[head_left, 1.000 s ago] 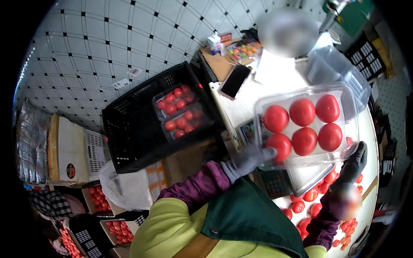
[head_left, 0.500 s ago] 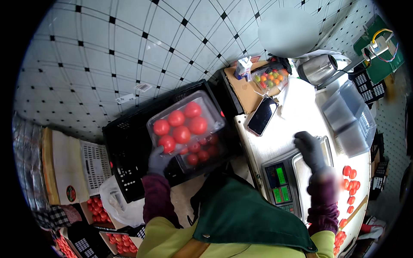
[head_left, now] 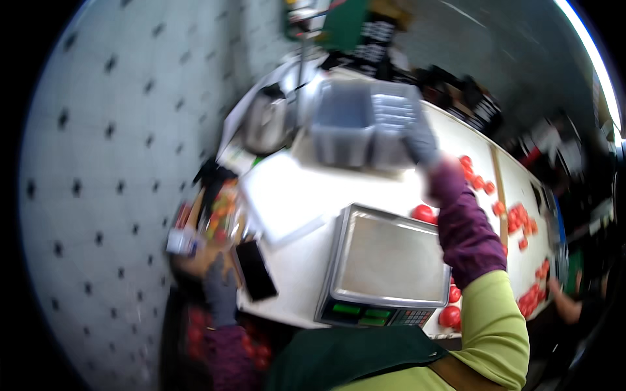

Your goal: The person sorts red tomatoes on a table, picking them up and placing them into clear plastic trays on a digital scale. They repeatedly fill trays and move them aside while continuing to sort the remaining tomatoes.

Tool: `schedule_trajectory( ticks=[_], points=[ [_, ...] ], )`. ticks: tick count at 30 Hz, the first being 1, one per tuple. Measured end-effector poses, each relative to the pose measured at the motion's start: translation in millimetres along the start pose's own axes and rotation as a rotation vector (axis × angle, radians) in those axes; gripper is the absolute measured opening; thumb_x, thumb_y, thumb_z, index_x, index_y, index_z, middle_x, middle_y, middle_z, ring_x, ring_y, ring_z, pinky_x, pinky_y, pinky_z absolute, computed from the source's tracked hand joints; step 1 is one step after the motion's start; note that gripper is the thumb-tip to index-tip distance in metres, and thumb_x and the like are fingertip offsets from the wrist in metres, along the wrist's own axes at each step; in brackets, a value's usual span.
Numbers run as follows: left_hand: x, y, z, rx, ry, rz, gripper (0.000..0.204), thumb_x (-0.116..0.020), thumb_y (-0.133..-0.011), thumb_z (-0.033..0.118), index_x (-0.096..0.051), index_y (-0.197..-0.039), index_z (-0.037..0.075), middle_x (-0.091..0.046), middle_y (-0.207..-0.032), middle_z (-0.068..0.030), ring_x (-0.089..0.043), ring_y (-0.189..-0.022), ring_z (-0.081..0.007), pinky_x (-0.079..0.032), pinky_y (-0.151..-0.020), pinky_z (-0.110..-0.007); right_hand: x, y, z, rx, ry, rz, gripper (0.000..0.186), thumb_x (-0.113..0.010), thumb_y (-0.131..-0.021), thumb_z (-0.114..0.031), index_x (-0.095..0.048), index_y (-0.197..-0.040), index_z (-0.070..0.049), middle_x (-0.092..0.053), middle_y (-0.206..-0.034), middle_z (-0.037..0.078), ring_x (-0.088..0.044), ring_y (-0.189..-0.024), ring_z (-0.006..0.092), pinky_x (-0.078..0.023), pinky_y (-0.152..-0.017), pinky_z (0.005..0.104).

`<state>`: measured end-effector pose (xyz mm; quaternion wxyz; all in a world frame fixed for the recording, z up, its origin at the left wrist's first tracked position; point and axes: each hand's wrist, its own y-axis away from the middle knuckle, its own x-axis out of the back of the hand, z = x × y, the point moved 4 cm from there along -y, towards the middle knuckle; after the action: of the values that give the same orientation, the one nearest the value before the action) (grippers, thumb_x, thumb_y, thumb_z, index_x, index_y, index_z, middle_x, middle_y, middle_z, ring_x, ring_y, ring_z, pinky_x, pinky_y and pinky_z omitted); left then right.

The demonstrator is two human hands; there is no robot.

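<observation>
My left hand (head_left: 220, 296), in a grey glove, is over the crate side at the lower left, beside the dark phone (head_left: 255, 270). Its fingers are stretched out and it holds nothing I can see. My right hand (head_left: 419, 140), gloved too and smeared by motion, is at the right edge of the stacks of clear plastic trays (head_left: 342, 114). Whether its fingers grip a tray is not clear. Between my arms lies the scale (head_left: 391, 257), its steel platform bare. Red tomatoes (head_left: 254, 348) show dimly in the dark crate below my left hand.
More tomatoes (head_left: 450, 317) lie right of the scale and along the table (head_left: 456, 130). A steel kettle (head_left: 266, 122), a white sheet (head_left: 277, 192) and a pack of small mixed tomatoes (head_left: 222, 212) stand toward the left. Another person's arm (head_left: 564, 303) reaches in at the far right.
My view has swung right. My left hand has let go of the tray of tomatoes at the crate. My right hand has moved from beside the scale to the stacked clear trays.
</observation>
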<state>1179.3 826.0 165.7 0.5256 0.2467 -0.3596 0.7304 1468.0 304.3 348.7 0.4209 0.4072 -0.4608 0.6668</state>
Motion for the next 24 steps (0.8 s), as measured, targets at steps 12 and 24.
schedule_trajectory(
  ticks=[12, 24],
  points=[
    [-183, -117, 133, -0.328, -0.571, -0.389, 0.024, -0.068, -0.078, 0.023, -0.059, -0.094, 0.008, -0.055, -0.103, -0.0124, -0.056, -0.094, -0.0313, -0.05, -0.075, -0.042, -56, -51, 17, -0.307, -0.153, 0.241, 0.027, -0.056, -0.082, -0.012, -0.059, -0.109, -0.007, -0.062, -0.106, 0.016, -0.059, -0.099, 0.0318, -0.042, -0.094, 0.0398],
    [-148, -141, 61, 0.252, 0.772, -0.338, 0.014, -0.054, -0.088, 0.008, -0.056, -0.095, -0.003, -0.056, -0.083, -0.0061, -0.052, -0.073, -0.0145, -0.045, -0.064, -0.028, 71, -3, 1, 0.013, -0.075, 0.598, 0.01, -0.056, -0.077, -0.006, -0.066, -0.078, -0.009, -0.066, -0.081, 0.013, -0.064, -0.074, 0.0315, -0.048, -0.082, 0.0402]
  ],
)
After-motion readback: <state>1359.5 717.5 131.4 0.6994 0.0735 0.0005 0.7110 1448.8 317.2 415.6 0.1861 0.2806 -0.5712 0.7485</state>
